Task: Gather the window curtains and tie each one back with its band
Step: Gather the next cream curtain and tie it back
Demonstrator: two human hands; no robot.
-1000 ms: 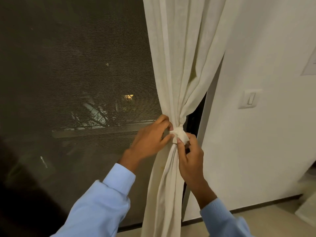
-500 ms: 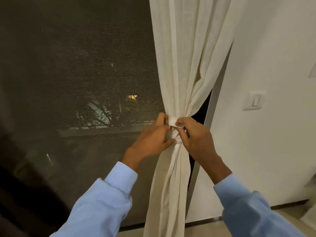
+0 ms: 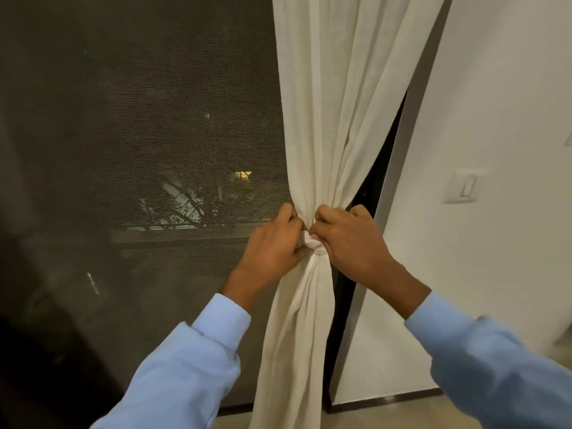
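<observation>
where the cream-white sheer fabric curtain (image 3: 334, 125) narrows to a tight waist at the right edge of the dark mesh-screened window (image 3: 148, 150), both hands meet on it. the left hand (image 3: 272, 246) comes in from the window side with its fingers curled, pinching the white cloth band (image 3: 314, 244) that wraps the gathered folds. the right hand (image 3: 346, 239) closes on the same band from the wall side, knuckles up, fingertips tucked into the knot. the two hands sit just beside each other, with only a small bulge of the band showing between them. above the band the curtain fans out wide toward the top of the view; below it the folds hang down in a loose column to the pale floor (image 3: 387, 419). light blue shirt sleeves (image 3: 192, 373) cover both forearms. to the right stands a plain white wall (image 3: 495, 274) carrying a white rocker switch (image 3: 466, 186), well apart from the hands.
</observation>
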